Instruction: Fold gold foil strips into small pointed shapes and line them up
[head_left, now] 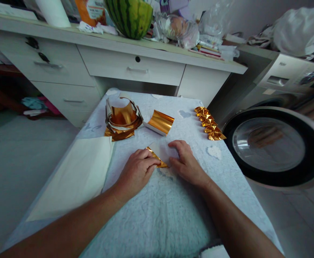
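A sheet of foil paper (161, 150) lies on the cloth-covered table, its pale side up and its lower left edge folded over to show gold. My left hand (140, 167) presses on that gold fold with its fingers together. At the sheet's right side my right hand (185, 161) has thumb and forefinger apart, with nothing between them. Behind the sheet rests a curled gold sheet (161, 122). A stack of curled gold foil sheets (123, 118) stands at the back left. Several folded gold pieces (208, 123) form a row at the back right.
A pale paper or cloth (75, 175) lies flat on the table's left side. Beyond the table is a white counter (135, 48) with drawers, a cut watermelon (131, 18) and plastic bags. To the right, a washing machine's round door (272, 147) stands open beside the table.
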Tool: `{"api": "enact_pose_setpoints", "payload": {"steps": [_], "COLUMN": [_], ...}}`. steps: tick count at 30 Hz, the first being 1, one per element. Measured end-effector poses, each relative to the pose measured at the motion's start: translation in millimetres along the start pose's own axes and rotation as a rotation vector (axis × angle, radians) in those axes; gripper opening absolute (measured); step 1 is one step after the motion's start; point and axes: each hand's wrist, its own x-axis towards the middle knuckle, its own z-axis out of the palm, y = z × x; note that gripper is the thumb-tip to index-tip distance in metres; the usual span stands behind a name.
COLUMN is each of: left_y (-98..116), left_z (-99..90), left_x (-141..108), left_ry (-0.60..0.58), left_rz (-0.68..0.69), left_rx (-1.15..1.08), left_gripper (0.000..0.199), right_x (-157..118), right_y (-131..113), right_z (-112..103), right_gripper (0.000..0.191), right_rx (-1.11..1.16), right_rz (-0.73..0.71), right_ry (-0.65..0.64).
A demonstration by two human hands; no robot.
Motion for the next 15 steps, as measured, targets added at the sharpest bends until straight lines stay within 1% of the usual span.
{"api": "enact_pose_setpoints", "payload": {"steps": [2,4,5,7,9,11,13,15], "left_y": [0.8,1.6,1.9,2.0,1.1,-0.6,-2.4,-3.9], "left_z": [-0.6,-1.8,-2.5,-3.9,-4.8,-4.9,-4.3,-3.6], "left_x": [-0.1,0.1,0.2,0.4,0.3,0.1,0.0,0.2], "left_ry": [0.0,0.003,0.017,0.096,0.212,0.282,0.278,0.256], "left_rz": [0.006,0.012,0.006,-0.045,-0.131,-0.201,-0.228,-0.233], "left_rx": [-0.01,-0.022,-0.017,0.03,0.104,0.148,0.141,0.113], "left_gripper": [0.022,0.021,0.02,0.018,0.025,0.039,0.047,0.049], "right_x": [-0.5,-1.4,-1.8,-2.1,-1.9,-1.4,-0.9,-0.7], "right_y": [-3.0,-4.2,-4.0,-2.5,-0.9,-0.5,-1.4,-2.9], "right_z": [1.8,4.5,5.9,8.5,10.0,10.3,9.7,8.6], "right_gripper": [0.035,0.039,0.041,0.046,0.049,0.05,0.051,0.052], "right_rx": [-0.04,-0.088,-0.11,-0.14,-0.155,-0.165,-0.174,-0.182], "right_rz": [-0.009,-0.028,-0.037,-0.047,-0.046,-0.041,-0.037,-0.032], "right_ry": [-0.008,-0.018,-0.021,-0.019,-0.015,-0.018,-0.03,-0.041]}}
